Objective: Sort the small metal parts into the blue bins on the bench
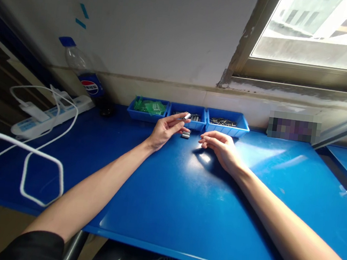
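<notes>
My left hand (167,130) pinches a small silvery metal piece (188,116) between thumb and fingers, in front of the middle bin. Below those fingers, a couple of similar metal pieces (186,135) lie side by side on the blue table. My right hand (220,147) hovers over the tabletop, in front of the right bin. Its thumb and fingers are drawn together, and whatever may be between them is too small to make out. The middle blue bin (195,125) contains more metal pieces, partly hidden by my left hand.
The right blue bin (227,131) holds thin metal pins; the left bin (143,116) holds green plastic bags (154,108). A Pepsi bottle (90,84) and a white power strip (51,117) with looping cables stand at the left on the blue table (164,205). Behind are a wall and window.
</notes>
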Tool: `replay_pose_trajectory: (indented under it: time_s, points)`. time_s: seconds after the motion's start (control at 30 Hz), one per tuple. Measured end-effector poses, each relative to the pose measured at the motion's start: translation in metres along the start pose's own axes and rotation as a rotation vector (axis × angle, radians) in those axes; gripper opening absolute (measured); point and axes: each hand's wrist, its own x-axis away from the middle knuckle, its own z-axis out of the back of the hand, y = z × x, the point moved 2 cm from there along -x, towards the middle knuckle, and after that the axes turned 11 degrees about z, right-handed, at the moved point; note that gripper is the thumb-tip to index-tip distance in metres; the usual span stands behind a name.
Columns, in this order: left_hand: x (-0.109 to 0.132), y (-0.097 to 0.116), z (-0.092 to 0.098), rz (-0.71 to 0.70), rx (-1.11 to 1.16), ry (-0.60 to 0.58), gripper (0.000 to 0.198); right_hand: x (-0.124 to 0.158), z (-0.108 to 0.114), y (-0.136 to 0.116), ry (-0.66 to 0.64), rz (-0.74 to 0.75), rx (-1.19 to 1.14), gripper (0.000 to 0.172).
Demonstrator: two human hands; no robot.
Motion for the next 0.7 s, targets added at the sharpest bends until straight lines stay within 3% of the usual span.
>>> replay_pose_trajectory:
  time_s: [0.07,0.13,0.23,0.33,0.4,0.53,0.7]
  points:
    - [0.000,-0.001,0.000,-0.006,-0.006,-0.027,0.060,0.000,0.000,0.000,-0.005,0.001,0.007,0.022]
    - [0.000,-0.003,-0.001,-0.041,-0.099,-0.038,0.052,0.000,0.001,0.000,-0.008,0.001,0.008,0.022]
    - [0.004,-0.004,-0.006,-0.217,-0.481,0.050,0.020,0.000,0.000,0.000,-0.012,0.002,-0.010,0.020]
    - [0.012,-0.005,-0.014,-0.444,-0.927,0.137,0.015,0.000,-0.001,0.000,-0.013,0.003,-0.024,0.019]
    - [0.015,-0.006,-0.019,-0.513,-1.099,0.134,0.016,0.000,-0.001,-0.001,-0.009,0.000,-0.027,0.019]
    - [0.017,-0.008,-0.021,-0.520,-1.186,0.104,0.018,0.000,-0.001,-0.001,-0.005,0.001,-0.028,0.021]
    - [0.016,-0.006,-0.020,-0.489,-1.203,0.173,0.021,0.000,-0.001,-0.001,-0.009,0.009,-0.031,0.019]
